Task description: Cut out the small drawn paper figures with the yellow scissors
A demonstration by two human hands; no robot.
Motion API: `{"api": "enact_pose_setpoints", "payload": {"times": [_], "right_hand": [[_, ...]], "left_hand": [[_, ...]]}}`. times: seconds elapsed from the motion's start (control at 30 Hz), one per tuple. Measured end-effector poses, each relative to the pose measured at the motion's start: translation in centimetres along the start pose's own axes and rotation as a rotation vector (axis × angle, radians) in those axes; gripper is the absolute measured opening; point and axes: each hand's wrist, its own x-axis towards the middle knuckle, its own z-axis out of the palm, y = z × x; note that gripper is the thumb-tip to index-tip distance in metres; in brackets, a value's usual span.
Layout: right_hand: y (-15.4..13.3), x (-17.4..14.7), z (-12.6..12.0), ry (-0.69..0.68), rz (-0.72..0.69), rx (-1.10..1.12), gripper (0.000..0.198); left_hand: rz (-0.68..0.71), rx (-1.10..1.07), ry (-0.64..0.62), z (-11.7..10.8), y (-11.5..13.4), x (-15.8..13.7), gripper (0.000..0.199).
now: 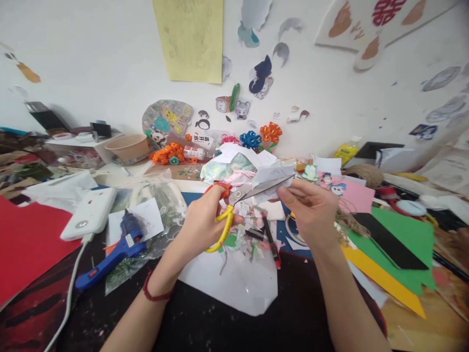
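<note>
At the far left of the frame, a sheet of red paper [32,249] lies beside a white box with a round button [90,212], from which a white cable [73,288] runs to the bottom edge. Right of these, a blue hot glue gun [128,244] rests with its nozzle end over a small white paper.

Left of centre, the left hand [207,222], a dark red cord bracelet [156,293] at its wrist, grasps a pair of scissors [238,194] by the orange and yellow loops. The blades point toward the right of the frame. At centre, beneath the hands, paper scraps [234,240] and a black-and-red pen [270,239] lie on and about a large white sheet [238,288].

Just right of centre, the paper piece [274,172], which bears faint drawn lines, is held up at the blades. The right hand [315,205] pinches its lower right side between thumb and fingers, close to the scissor tips. How far the cut reaches cannot be made out.

The step in hand appears to be trimming along a drawn outline. The next move would call for steady closing of the blades, with the right hand turning the paper and keeping its fingertips off the cutting line.

Farther right lie a pink sheet [361,195], a sheet of green paper [406,234] and, partly upon the green, a flat black rectangular slab [390,239].
</note>
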Motion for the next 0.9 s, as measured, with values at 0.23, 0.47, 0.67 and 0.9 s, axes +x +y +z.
{"api": "enact_pose_setpoints", "payload": {"times": [0.23,0.47,0.67,0.9], "right_hand": [[-0.27,-0.1,0.19,-0.021,0.01,-0.018,0.017],[-0.56,-0.13,0.29,-0.028,0.004,-0.038,0.017],[-0.59,-0.11,0.33,-0.027,0.004,-0.033,0.017],[-0.35,-0.11,0.2,-0.022,0.006,-0.033,0.016]], "left_hand": [[0.011,-0.019,0.015,0.07,-0.03,-0.02,0.029],[0.037,-0.04,0.033,0.27,-0.31,-0.02,0.029],[0.071,-0.067,0.026,0.33,-0.51,-0.25,0.026],[0.081,-0.05,0.025,0.38,-0.52,-0.2,0.027]]}}
